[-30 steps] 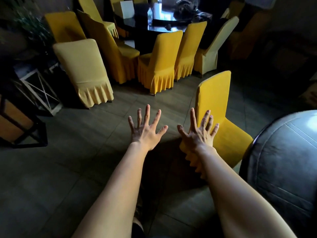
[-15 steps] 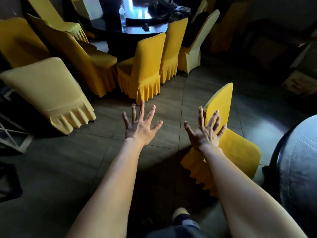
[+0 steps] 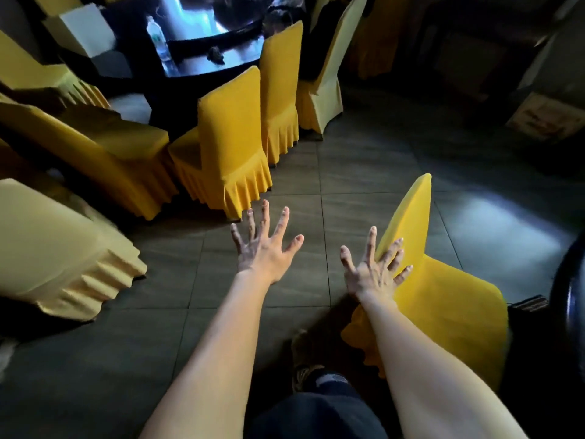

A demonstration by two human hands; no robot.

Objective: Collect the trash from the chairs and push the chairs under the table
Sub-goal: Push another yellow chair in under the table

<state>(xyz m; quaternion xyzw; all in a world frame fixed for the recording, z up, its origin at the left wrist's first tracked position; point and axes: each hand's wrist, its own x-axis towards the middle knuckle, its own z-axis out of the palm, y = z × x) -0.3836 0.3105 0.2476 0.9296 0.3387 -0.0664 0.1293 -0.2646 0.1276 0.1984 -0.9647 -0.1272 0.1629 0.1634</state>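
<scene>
A yellow-covered chair [image 3: 443, 299] stands at the lower right, seat turned toward a dark round table [image 3: 569, 299] at the right edge. My right hand [image 3: 373, 270] is stretched out with fingers spread, just in front of that chair's backrest; contact is unclear. My left hand [image 3: 262, 248] is held out over the floor, fingers apart, holding nothing. Several more yellow chairs [image 3: 231, 147] ring a second dark table [image 3: 202, 55] at the top. No trash shows on the near chair's seat.
A plastic water bottle [image 3: 157, 36] and a small dark object [image 3: 216, 54] sit on the far table. A pale yellow chair [image 3: 53, 251] stands at the left. A cardboard box [image 3: 544, 118] lies at the right. Dark tiled floor [image 3: 348, 172] stretches between the chair groups.
The view has swung down and to the right, and the far chairs look closer. Both hands stay outstretched and spread. My knee and foot have come into view at the bottom.
</scene>
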